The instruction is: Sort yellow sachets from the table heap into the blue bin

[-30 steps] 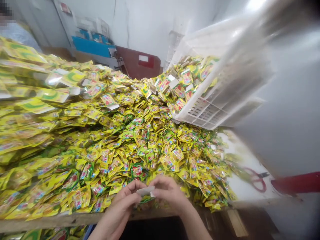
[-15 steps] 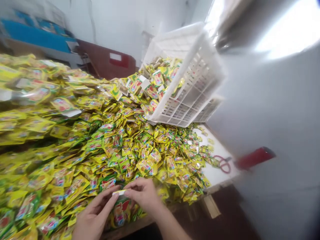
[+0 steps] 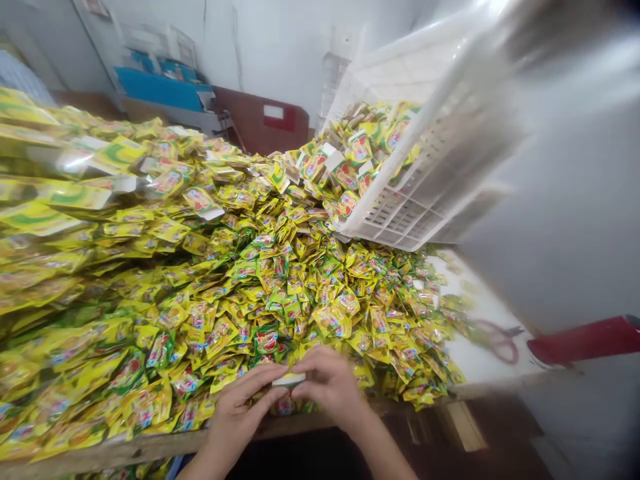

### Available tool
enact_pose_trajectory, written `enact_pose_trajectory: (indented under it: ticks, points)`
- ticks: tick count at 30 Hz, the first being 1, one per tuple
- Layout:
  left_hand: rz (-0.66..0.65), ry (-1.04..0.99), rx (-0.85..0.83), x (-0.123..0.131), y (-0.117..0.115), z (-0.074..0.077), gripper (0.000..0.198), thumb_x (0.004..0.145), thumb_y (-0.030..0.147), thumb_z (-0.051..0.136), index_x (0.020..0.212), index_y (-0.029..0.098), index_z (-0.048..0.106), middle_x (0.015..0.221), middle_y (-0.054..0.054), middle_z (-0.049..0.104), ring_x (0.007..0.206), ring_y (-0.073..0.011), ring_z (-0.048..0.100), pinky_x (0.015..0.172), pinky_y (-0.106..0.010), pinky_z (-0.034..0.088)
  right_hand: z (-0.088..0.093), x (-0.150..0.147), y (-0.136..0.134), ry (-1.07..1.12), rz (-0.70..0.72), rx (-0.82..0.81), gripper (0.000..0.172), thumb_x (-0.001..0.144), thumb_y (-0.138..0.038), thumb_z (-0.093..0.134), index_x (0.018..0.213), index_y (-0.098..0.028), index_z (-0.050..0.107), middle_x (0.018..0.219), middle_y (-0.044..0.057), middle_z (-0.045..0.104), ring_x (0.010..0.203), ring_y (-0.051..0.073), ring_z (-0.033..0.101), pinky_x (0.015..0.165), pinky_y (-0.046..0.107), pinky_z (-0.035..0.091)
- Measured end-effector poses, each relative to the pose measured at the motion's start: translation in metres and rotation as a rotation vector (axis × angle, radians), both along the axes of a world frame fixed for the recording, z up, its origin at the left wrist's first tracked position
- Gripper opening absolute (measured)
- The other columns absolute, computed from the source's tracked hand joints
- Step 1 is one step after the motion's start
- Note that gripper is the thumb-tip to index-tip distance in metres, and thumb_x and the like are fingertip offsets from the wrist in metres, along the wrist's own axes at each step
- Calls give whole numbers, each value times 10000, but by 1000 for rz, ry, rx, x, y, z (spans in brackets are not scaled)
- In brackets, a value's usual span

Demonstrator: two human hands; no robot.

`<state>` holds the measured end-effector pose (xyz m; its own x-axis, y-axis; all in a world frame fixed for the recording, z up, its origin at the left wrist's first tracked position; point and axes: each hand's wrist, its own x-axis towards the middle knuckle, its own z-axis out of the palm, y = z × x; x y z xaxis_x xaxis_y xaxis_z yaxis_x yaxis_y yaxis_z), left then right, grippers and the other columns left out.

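Note:
Both of my hands are at the table's front edge, holding a small flat carton (image 3: 289, 380) between them. My left hand (image 3: 245, 410) pinches its left end between thumb and fingers. The right end is gripped by my right hand (image 3: 333, 390). Only a white and greenish-yellow edge of the carton shows; the rest is hidden by my fingers. Around and beyond the hands lies a wide heap of small yellow and green sachets (image 3: 280, 293), printed with fruit.
A white plastic crate (image 3: 400, 213) lies tipped at the back right, with yellow cartons (image 3: 345, 173) spilling out. More cartons are heaped at the left. Red-handled scissors (image 3: 507, 347) and a long red object (image 3: 585, 340) lie at the right on the white tabletop (image 3: 480, 300).
The camera view has swung left, so the whole scene sits further right. My hands still hold the carton, which is now tilted so that mainly its edge shows.

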<state>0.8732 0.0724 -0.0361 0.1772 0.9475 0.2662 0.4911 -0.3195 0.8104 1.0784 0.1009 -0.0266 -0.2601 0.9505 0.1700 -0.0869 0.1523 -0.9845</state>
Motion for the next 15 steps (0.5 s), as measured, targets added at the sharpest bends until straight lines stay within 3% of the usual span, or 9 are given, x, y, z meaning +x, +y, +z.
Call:
enact_pose_trajectory:
  ticks: [4,9,12,15]
  points:
    - [-33,14,77,1,-4,0,392,840,175,664,1211,300,654,1103,-34,729,1018,-189,687,889,-277,565,-8,-5,-15,-49,-101,121,197,782,-143,732,943,-255,743,898,40,620,840,177,612,739,296,502]
    - [-47,0,101,11,-11,-4,321,859,142,627,1126,303,702,1080,-31,730,1006,-176,684,876,-255,564,-23,-11,-33,-113,-169,251,301,872,-85,582,1059,-289,702,999,59,584,914,178,598,797,317,503]
    - [-1,-45,42,19,-11,-4,257,841,199,656,1069,297,723,1045,-22,749,994,-188,692,910,-274,553,-20,-9,-34,-140,-163,273,329,887,-89,549,1112,-291,681,1044,70,580,960,187,594,815,319,502]
    - [180,-102,-135,12,-9,13,264,835,324,661,1092,286,708,1079,-25,744,998,-209,695,879,-273,563,-4,8,-20,-202,-175,253,283,906,-123,531,1091,-269,687,1032,69,611,958,190,598,827,319,492]
